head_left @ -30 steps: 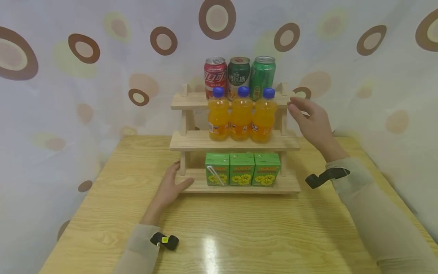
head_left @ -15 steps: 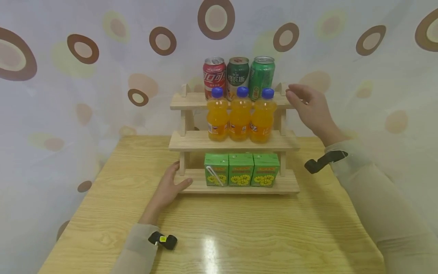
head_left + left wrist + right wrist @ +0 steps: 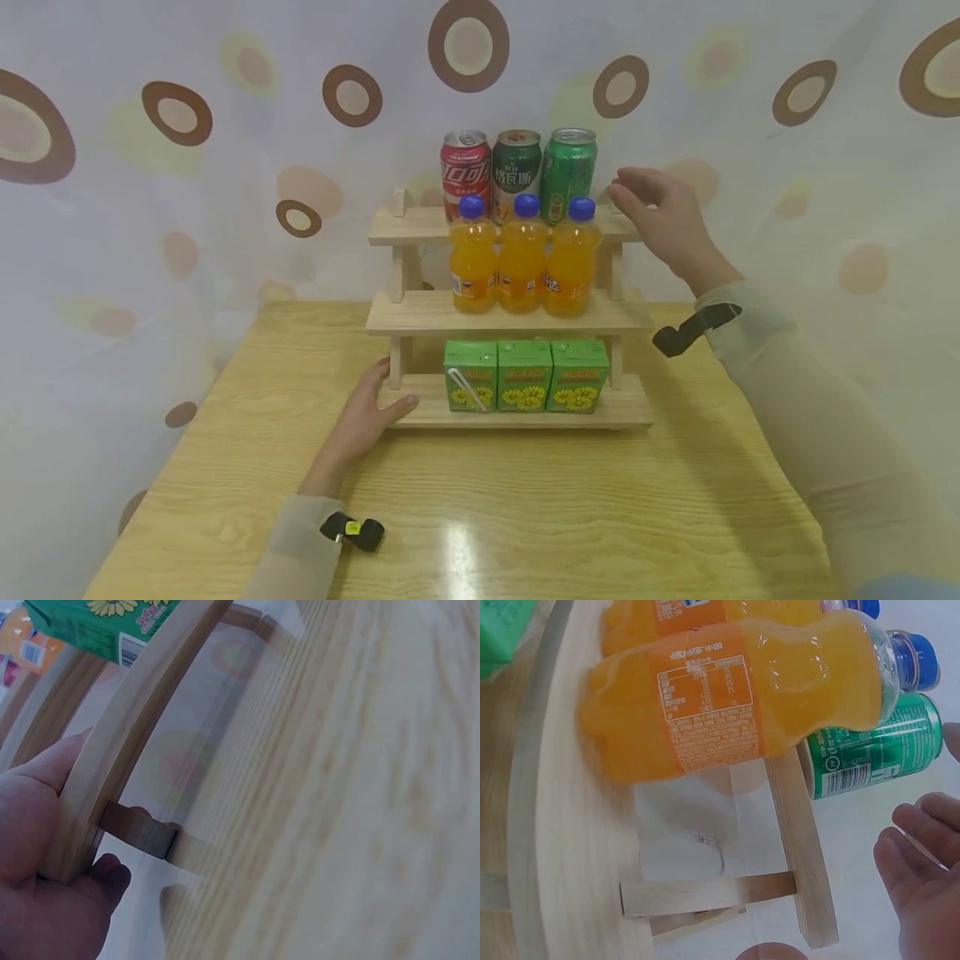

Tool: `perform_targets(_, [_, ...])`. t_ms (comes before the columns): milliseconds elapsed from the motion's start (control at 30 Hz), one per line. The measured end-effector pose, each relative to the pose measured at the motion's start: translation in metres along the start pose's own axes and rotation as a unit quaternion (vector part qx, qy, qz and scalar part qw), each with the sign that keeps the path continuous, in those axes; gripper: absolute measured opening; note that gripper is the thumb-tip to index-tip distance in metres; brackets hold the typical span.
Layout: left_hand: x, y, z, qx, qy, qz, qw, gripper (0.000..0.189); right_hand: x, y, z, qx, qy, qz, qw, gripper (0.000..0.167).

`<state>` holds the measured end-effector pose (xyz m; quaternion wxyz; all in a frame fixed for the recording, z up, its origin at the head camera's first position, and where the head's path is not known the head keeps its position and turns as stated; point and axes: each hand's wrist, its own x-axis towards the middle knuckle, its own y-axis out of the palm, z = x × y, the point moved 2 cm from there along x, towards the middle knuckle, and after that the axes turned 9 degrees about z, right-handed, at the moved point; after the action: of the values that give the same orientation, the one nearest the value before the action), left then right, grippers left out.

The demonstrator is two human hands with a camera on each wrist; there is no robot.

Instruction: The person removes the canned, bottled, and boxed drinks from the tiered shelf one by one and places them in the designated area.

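Note:
A three-tier wooden display rack (image 3: 630, 312) stands on the table. My left hand (image 3: 360, 421) grips the left end of its bottom board (image 3: 127, 727), thumb on top and fingertips curled below. Three green drink cartons (image 3: 525, 379) with yellow flowers stand on this tier. Three orange soda bottles (image 3: 521, 271) with blue caps line the middle tier. On the top tier stand a red cola can (image 3: 466, 177), a dark green can (image 3: 517, 171) and a bright green can (image 3: 572, 173). My right hand (image 3: 662, 221) holds nothing, fingers loosely bent, just right of the bright green can (image 3: 881, 754).
The wood-grain table (image 3: 525, 500) extends in front of the rack and to both sides. A pale curtain (image 3: 225, 150) with brown ring patterns hangs behind and beside it. Black straps with small cameras are on both wrists.
My right hand has risen and moved left, from beside the top board's right end to beside the bright green can. My left hand stays on the bottom board; the drinks have not moved.

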<state>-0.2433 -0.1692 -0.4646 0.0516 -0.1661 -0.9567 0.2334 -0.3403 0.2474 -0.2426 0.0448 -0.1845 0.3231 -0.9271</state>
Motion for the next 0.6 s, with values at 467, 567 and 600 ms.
perform_targets(467, [0.000,-0.002,0.001,0.005,0.004,0.003,1.0000,0.072,0.030,0.004,0.002,0.031,0.012,0.023,0.9992,0.068])
perform_targets(567, [0.000,-0.001,0.001,0.004,0.001,0.005,1.0000,0.074,0.034,0.005,0.003,0.040,0.014,0.029,0.9987,0.069])
perform_targets(600, [0.000,-0.001,0.001,0.003,-0.001,0.006,1.0000,0.075,0.035,0.006,0.004,0.043,0.013,0.031,0.9985,0.069])
